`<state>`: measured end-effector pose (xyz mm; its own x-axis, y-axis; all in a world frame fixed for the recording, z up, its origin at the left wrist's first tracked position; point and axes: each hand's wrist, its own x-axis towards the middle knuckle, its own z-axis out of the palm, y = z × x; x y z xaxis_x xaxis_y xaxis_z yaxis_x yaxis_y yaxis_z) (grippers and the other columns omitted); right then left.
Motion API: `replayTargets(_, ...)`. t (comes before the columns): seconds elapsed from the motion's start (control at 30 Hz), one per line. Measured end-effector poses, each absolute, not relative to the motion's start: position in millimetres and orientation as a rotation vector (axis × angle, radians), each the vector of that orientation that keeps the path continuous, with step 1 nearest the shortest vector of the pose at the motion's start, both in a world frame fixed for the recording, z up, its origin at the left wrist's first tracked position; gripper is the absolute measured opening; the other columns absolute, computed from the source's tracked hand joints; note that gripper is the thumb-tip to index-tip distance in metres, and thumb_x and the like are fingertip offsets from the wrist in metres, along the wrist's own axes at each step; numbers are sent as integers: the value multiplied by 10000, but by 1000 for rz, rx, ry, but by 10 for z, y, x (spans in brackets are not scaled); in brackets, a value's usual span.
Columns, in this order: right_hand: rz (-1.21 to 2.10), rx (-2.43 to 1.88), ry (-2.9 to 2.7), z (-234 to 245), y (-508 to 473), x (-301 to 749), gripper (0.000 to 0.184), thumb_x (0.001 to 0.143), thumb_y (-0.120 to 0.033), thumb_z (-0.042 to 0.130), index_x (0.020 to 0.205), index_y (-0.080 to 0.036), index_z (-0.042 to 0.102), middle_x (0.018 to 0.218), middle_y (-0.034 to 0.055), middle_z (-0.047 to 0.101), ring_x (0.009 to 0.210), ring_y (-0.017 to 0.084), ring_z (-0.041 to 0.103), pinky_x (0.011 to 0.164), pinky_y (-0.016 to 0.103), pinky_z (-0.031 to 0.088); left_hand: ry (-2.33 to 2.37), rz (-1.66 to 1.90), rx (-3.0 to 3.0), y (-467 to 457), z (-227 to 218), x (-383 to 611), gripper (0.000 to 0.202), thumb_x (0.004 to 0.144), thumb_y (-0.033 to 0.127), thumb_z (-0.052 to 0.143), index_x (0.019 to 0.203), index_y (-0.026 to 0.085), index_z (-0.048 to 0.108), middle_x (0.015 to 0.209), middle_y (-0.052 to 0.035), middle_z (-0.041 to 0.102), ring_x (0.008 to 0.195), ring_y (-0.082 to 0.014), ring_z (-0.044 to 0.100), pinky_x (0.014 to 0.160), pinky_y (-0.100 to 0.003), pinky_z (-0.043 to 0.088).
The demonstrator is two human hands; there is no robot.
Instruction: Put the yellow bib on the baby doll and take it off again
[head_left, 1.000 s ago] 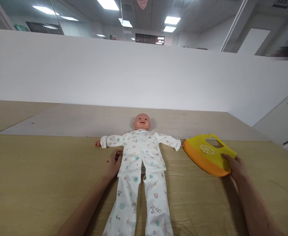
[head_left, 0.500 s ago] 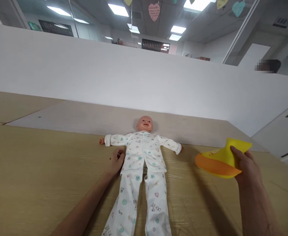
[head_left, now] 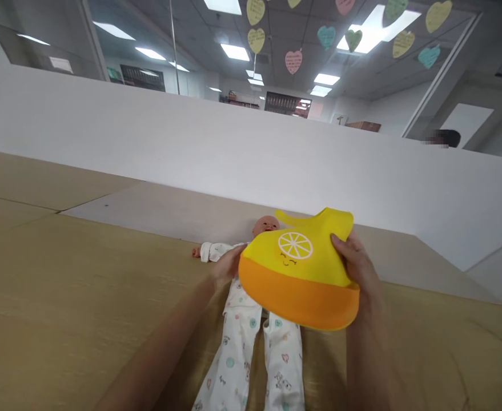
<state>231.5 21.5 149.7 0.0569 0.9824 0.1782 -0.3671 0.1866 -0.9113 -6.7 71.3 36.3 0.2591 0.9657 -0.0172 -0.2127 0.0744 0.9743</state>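
Note:
A yellow baby bib (head_left: 314, 257) with an orange pocket, a white citrus-slice print and a small smiling face is held up over the doll's chest. My right hand (head_left: 357, 265) grips its right side, thumb in front and the other fingers behind. At the left edge, my left hand (head_left: 229, 265) is closed on the bib, its fingertips partly hidden. Beneath lies a baby doll (head_left: 266, 224) on its back, in white patterned pyjamas (head_left: 242, 342). The bib covers much of its chest and one arm; the other arm stretches out to the left.
The doll lies on a wood-coloured surface (head_left: 83, 297) with a grey strip (head_left: 169, 214) behind it. A white wall (head_left: 148, 137) runs across the back, with glass above carrying heart-shaped notes (head_left: 293, 61). Part of a person's head (head_left: 448, 138) shows beyond the glass.
My right hand has brought the bib leftward over the doll, its front now turned to view. My left hand has come from beside the doll's torso to the bib's edge. The view has shifted.

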Motion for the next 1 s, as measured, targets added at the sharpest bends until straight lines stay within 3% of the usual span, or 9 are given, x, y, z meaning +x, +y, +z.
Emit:
replayTargets(0.1, 1318, -780, -1032, 1414, 328, 2185, 520, 618, -300, 779, 1105, -242, 606, 966, 24, 721, 794, 208, 704, 700, 316, 579, 555, 1021, 914, 797, 432, -112, 721, 728, 761, 429, 961, 121, 667, 915, -149, 743, 1001, -335, 667, 846, -419, 513)
replayTargets(0.17, 1366, -764, -1043, 1349, 409, 2150, 517, 626, -294, 778, 1111, -241, 606, 992, 27, 720, 801, 210, 704, 698, 313, 580, 482, 1088, 896, 860, 435, -138, 827, 708, 810, 382, 1041, 103, 653, 1015, -174, 727, 1096, -361, 625, 893, -451, 503)
replayTargets(0.27, 1400, -722, -1040, 1261, 526, 2148, 537, 643, -275, 770, 1149, -256, 592, 1043, 30, 713, 824, 215, 702, 701, 319, 581, 554, 1200, 931, 988, 435, -179, 692, 734, 681, 492, 1095, 109, 639, 1080, -169, 713, 1132, -350, 607, 920, -459, 502)
replayTargets(0.37, 1387, -722, -1013, 1174, 644, 2167, 515, 640, -255, 768, 1128, -248, 605, 1042, 28, 717, 852, 218, 699, 724, 323, 580, 641, 1208, 940, 1096, 473, -224, 516, 714, 460, 623, 1093, 110, 645, 1027, -153, 731, 1045, -337, 654, 890, -453, 529)
replayTargets(0.47, 1355, -753, -946, 1074, 758, 2164, 471, 623, -228, 759, 1074, -246, 626, 1018, 10, 722, 858, 203, 697, 744, 315, 577, 561, 1166, 1008, 1120, 535, -234, 544, 728, 317, 653, 1234, 130, 582, 1072, -131, 723, 1031, -313, 663, 889, -430, 538)
replayTargets(0.63, 1309, -812, -887, 902, 904, 2110, 436, 628, -221, 702, 1058, -252, 637, 1048, -6, 711, 856, 191, 688, 729, 303, 572, 511, 1201, 1094, 1090, 568, -145, 713, 758, 287, 668, 1418, 223, 407, 1264, -114, 640, 1090, -286, 637, 909, -391, 534)
replayTargets(0.87, 1150, -808, -839, 682, 1121, 2119, 358, 616, -228, 661, 974, -228, 655, 928, -44, 720, 751, 125, 662, 665, 218, 532, 686, 1359, 1030, 1123, 561, -69, 779, 751, 265, 665, 1458, 270, 340, 1326, -88, 600, 1040, -236, 657, 861, -334, 549)
replayTargets(1.0, 1178, -899, -808, 554, 1213, 2124, 398, 629, -211, 606, 1025, -245, 642, 897, -98, 714, 743, 108, 654, 661, 193, 512, 763, 1354, 1007, 1123, 547, -60, 816, 725, 224, 647, 1467, 283, 315, 1353, -79, 575, 1020, -218, 663, 850, -335, 546)
